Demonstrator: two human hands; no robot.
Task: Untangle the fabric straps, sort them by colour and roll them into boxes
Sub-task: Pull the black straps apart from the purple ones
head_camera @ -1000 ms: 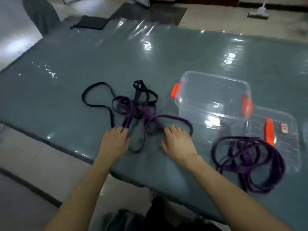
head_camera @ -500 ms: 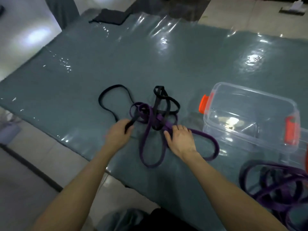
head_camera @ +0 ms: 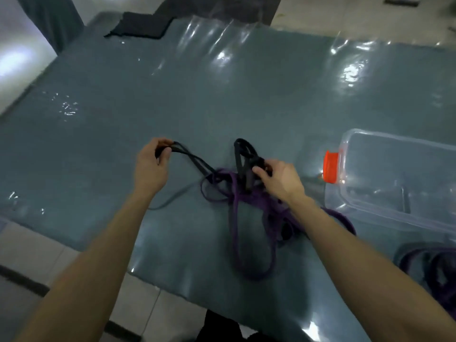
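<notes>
A black strap (head_camera: 197, 160) and a purple strap (head_camera: 237, 218) lie tangled together at the near middle of the table. My left hand (head_camera: 150, 166) pinches a loop of the black strap and holds it up, stretched to the left of the tangle. My right hand (head_camera: 278, 178) grips another black loop at the top of the tangle, with the purple strap trailing under my right forearm. A clear plastic box (head_camera: 399, 181) with an orange latch stands open to the right. A second pile of purple strap (head_camera: 429, 265) lies at the lower right edge.
The table (head_camera: 222, 99) is covered in a shiny grey-green plastic sheet, with its near edge running diagonally below my arms. A dark folded cloth (head_camera: 140, 24) lies at the far left corner. Tiled floor shows beyond the table's edges.
Both hands went from resting on the tangle to gripping the black strap. My left hand lifted a black loop up and to the left, and my right hand moved up onto the tangle's top.
</notes>
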